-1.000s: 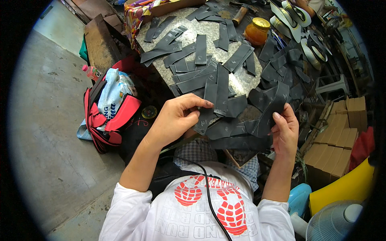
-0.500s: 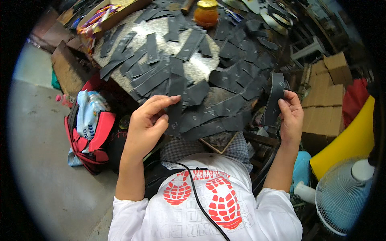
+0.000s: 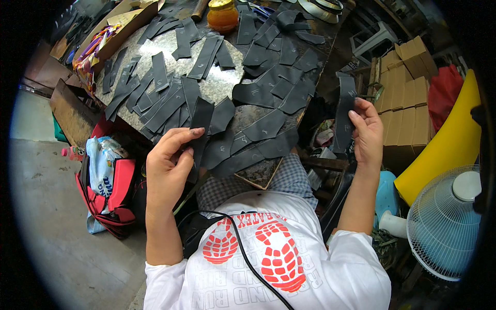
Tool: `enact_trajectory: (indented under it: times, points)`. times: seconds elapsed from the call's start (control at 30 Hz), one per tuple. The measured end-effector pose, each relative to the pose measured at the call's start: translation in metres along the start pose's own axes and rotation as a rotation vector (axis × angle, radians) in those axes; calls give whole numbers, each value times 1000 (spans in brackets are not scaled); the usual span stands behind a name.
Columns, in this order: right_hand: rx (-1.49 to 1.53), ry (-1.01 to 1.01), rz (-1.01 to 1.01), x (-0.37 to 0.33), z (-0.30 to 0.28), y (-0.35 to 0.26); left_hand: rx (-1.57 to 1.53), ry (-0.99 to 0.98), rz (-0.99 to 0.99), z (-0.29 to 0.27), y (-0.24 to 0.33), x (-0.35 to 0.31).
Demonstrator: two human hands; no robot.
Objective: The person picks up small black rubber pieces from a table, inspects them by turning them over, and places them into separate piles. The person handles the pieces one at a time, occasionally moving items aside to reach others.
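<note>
Over the near left side of the table, my left hand (image 3: 168,166) is closed, pinching a black strip (image 3: 202,114) between thumb and fingers. Its far end points away from me, and its lower part runs down beside the thumb. Off the table's right edge, my right hand (image 3: 368,135) grips another black strip (image 3: 343,112) between thumb and forefinger, held nearly upright. Many flat black cut pieces, several with pale marks, overlap across the table, among them a wide piece (image 3: 264,125) nearest my lap.
The speckled tabletop (image 3: 217,82) bears a jar of orange stuff (image 3: 222,16) and an open carton (image 3: 111,39). A red and black bag (image 3: 121,178) stands on the left. To the right are cardboard boxes (image 3: 405,98), a yellow sheet (image 3: 439,155) and a fan (image 3: 444,227).
The table has shifted left and up in view. My left hand has lifted its strip somewhat from the pile; my right hand still holds its strip, now turned more upright.
</note>
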State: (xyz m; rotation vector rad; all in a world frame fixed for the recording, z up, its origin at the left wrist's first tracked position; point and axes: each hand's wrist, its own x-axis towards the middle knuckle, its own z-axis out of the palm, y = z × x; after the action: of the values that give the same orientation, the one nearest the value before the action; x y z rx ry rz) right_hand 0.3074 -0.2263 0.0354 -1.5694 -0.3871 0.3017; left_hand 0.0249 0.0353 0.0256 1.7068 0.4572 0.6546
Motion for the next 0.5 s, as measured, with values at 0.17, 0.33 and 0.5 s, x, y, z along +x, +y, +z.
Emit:
enact_trajectory:
  times: [0.17, 0.33, 0.5]
  points:
    - [122, -46, 14, 12, 7, 8, -16, -15, -44, 6, 4, 0]
    - [141, -27, 12, 29, 18, 24, 56, -33, -78, 13, 4, 13]
    - [-22, 39, 6, 85, 19, 37, -33, 10, -71, 19, -2, 25]
